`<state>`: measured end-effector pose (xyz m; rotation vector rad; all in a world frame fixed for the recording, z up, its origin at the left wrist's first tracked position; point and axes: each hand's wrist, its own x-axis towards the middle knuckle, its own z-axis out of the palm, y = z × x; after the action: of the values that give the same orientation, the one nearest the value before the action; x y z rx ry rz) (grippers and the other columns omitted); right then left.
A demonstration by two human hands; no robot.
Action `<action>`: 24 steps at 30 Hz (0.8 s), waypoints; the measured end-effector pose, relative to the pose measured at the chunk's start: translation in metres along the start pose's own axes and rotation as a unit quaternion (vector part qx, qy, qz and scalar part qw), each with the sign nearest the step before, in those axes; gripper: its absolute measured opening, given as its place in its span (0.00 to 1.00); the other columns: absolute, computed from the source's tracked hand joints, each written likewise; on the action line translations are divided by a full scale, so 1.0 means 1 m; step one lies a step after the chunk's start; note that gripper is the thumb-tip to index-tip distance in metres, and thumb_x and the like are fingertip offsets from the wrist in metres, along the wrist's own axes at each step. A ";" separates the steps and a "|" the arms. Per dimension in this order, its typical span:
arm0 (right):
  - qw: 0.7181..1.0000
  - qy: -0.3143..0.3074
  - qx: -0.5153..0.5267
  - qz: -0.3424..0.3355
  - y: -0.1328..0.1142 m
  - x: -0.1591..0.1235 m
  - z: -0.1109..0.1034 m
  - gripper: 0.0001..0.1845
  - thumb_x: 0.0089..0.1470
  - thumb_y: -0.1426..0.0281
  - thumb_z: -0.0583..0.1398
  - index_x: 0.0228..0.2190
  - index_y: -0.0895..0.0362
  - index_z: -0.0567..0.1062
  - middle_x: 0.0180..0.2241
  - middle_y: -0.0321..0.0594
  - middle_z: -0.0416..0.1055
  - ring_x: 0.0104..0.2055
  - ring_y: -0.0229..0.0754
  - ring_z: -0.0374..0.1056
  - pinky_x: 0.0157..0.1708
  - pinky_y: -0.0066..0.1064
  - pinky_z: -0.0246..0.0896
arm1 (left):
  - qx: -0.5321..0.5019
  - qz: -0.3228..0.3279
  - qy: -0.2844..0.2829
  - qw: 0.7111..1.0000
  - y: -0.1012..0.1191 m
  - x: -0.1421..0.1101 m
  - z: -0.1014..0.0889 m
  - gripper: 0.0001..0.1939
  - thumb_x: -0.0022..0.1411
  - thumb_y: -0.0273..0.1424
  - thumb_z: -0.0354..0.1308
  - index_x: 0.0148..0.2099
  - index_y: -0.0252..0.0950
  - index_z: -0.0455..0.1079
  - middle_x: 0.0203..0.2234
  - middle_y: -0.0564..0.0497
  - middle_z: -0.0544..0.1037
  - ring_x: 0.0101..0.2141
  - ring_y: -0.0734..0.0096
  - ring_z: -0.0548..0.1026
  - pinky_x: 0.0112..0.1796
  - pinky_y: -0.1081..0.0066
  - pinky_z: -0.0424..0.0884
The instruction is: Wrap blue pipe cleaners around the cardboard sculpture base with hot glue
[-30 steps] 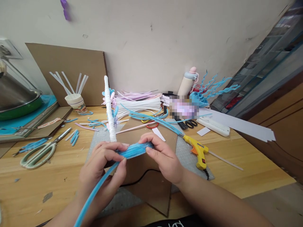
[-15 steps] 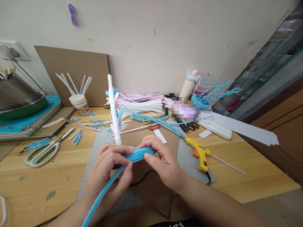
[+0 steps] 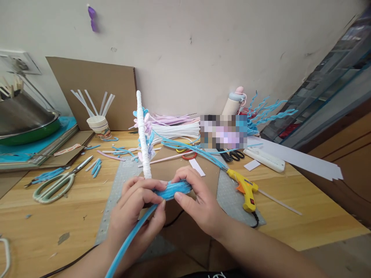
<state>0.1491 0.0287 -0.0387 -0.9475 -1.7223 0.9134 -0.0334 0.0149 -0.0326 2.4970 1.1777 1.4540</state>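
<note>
Between my two hands is a piece covered in side-by-side rows of blue pipe cleaner [image 3: 175,189]. My left hand [image 3: 136,210] pinches its left end, thumb and fingers closed. A loose blue pipe cleaner [image 3: 129,240] runs from under those fingers down toward the bottom of the view. With thumb and forefinger, my right hand [image 3: 199,200] grips the right end. Beyond my left hand rises a white-wrapped rod [image 3: 141,133] with blue, pink and lilac flowers [image 3: 147,127] along it; its lower end is hidden behind the fingers.
A yellow glue gun [image 3: 245,189] lies on the grey cutting mat [image 3: 232,200] at right, near blue pipe cleaners [image 3: 199,152]. Green-handled scissors [image 3: 55,189] and blue offcuts [image 3: 95,170] are at left. Paper cups [image 3: 99,127] with white sticks stand before a cardboard sheet [image 3: 95,88].
The whole view has shifted slightly, so everything sits a little further right. Both hands keep their grip on the blue piece, with only slight finger movement.
</note>
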 end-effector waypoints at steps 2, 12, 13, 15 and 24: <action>1.000 -0.007 -0.002 0.009 -0.002 0.000 0.000 0.06 0.54 0.67 0.57 0.36 0.52 0.69 0.36 0.37 0.66 0.41 0.46 0.63 0.44 0.42 0.55 | 0.003 0.003 -0.001 1.000 0.000 0.000 0.001 0.08 0.58 0.21 0.56 0.35 0.40 0.63 0.35 0.54 0.79 0.37 0.70 0.79 0.45 0.61 0.71; 1.000 -0.005 0.019 0.013 0.002 0.000 0.000 0.07 0.55 0.66 0.59 0.37 0.53 0.71 0.38 0.38 0.67 0.43 0.46 0.63 0.47 0.43 0.56 | -0.007 0.005 -0.008 1.000 -0.002 -0.002 0.002 0.08 0.59 0.21 0.56 0.34 0.39 0.62 0.36 0.53 0.77 0.38 0.70 0.77 0.45 0.60 0.69; 0.998 -0.024 0.057 0.015 0.005 0.000 -0.003 0.08 0.57 0.65 0.58 0.39 0.52 0.72 0.39 0.39 0.67 0.45 0.47 0.64 0.47 0.42 0.57 | -0.008 0.007 -0.008 1.000 -0.003 -0.001 0.002 0.08 0.59 0.21 0.56 0.34 0.39 0.62 0.36 0.53 0.77 0.38 0.70 0.77 0.45 0.61 0.69; 0.991 -0.050 0.122 0.022 0.011 0.001 -0.010 0.10 0.59 0.66 0.56 0.42 0.51 0.73 0.42 0.40 0.68 0.47 0.46 0.65 0.49 0.41 0.57 | -0.010 0.010 -0.010 1.000 -0.004 0.000 0.001 0.09 0.58 0.20 0.56 0.35 0.39 0.62 0.36 0.52 0.77 0.39 0.70 0.77 0.46 0.60 0.69; 0.981 -0.066 0.184 0.000 0.021 0.005 -0.017 0.12 0.60 0.71 0.58 0.44 0.48 0.78 0.44 0.38 0.69 0.50 0.42 0.65 0.53 0.36 0.57 | -0.033 0.007 -0.017 0.999 -0.004 0.005 -0.002 0.09 0.58 0.19 0.55 0.34 0.39 0.63 0.37 0.52 0.77 0.40 0.70 0.76 0.45 0.60 0.71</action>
<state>0.1679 0.0446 -0.0506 -0.6541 -1.5863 1.2664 -0.0359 0.0199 -0.0290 2.4817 1.0899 1.4239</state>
